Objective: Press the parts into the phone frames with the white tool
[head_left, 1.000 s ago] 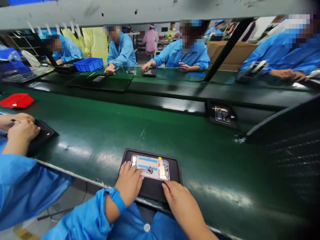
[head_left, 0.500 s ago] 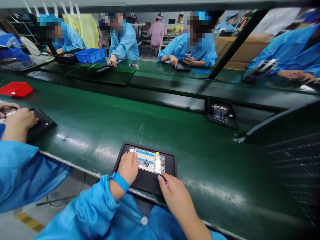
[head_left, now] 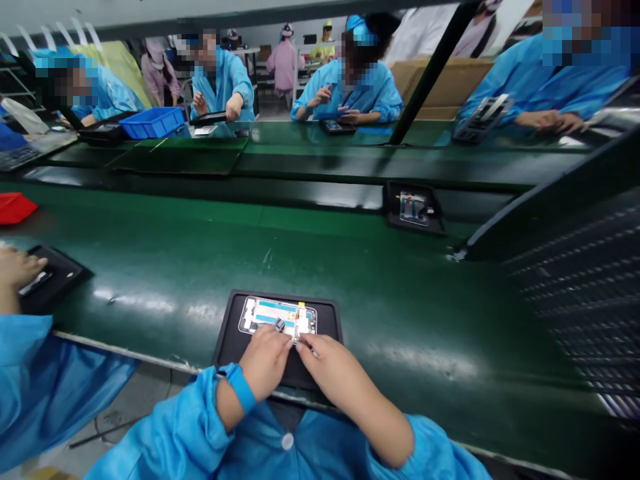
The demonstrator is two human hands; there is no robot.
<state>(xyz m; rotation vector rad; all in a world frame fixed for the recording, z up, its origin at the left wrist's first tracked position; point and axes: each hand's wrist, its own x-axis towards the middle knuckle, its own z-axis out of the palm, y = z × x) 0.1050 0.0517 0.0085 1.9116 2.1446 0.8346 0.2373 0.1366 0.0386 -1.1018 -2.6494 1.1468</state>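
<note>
An opened phone [head_left: 270, 312] lies in a black tray [head_left: 227, 343] at the table's front edge. Blue strips, a bright board at its right end and a small yellow tab show on it. My left hand [head_left: 265, 360], with a blue band at the wrist, is closed at the phone's near long edge. Close beside its fingertips, my right hand [head_left: 327, 367] pinches with thumb and forefinger at the phone's lower right part. Whatever either hand pinches is too small or hidden to make out. A small grey piece [head_left: 279, 325] rests on the phone above my left fingers.
Another black tray with an opened phone [head_left: 414, 208] stands beyond on the belt [head_left: 325, 195]. At left, a co-worker's hand [head_left: 20, 270] works over a black tray [head_left: 60, 273], near a red bin [head_left: 15, 208]. A dark perforated panel [head_left: 575, 287] borders the right. Several people sit opposite.
My left hand has moved from the phone's left end to its near edge, next to my right fingertips. My right fingers have shifted left along that edge. The camera view has turned slightly.
</note>
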